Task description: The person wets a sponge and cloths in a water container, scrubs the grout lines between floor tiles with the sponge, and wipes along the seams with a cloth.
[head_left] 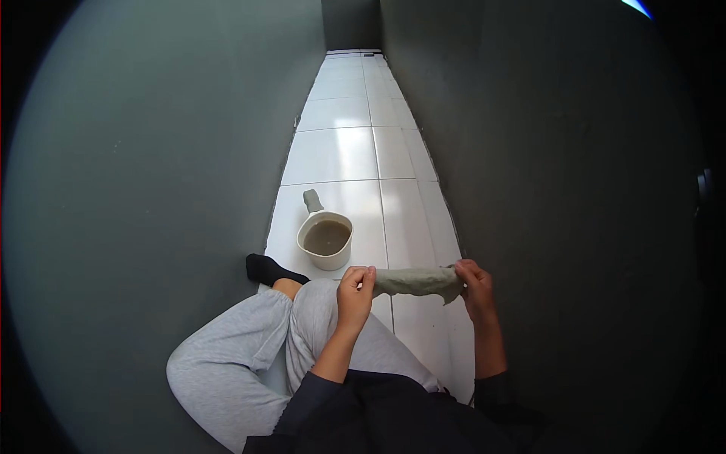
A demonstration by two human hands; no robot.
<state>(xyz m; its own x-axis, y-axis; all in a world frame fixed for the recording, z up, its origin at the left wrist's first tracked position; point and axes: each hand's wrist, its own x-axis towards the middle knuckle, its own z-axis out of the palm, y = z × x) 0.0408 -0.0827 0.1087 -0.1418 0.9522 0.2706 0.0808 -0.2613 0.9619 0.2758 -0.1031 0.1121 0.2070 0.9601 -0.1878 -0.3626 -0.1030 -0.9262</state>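
Spanning the gap between two bare hands, a grey-green cloth (416, 282) is found held roughly level in front of the seated person, above the white tiled floor (333, 155) and to the right of the pot (330, 262). The left hand (354, 295) is closed on the near-left end, thumb and fingers pinching the fabric. The right hand (478, 291) pinches the opposite end, close to the dark right-hand wall (567, 227). The lower edge is uneven, with a loose corner hanging just beside the right fingers.

Handling assessment: the article appears light, soft and limp, with no stiffness of its own; the span looks fairly straight because both ends are supported. Slack is likely to sag or fold wherever support is lacking. Dampness cannot be confirmed by sight; if wet, the cloth would be somewhat heavier and slicker under the fingertips. Breakage is not a concern, though hard pulling could stretch the weave. Suitable holding points are the two end corners, gripped between thumb and bent fingers, with the hanging corner gathered in.

Adjacent items: the pale pot stands upright on the tiles, containing murky, brownish liquid (327, 237). A grey-green covering (312, 200) is seen at its handle; its material cannot be determined. A black sock (266, 269) is just beside the pot.
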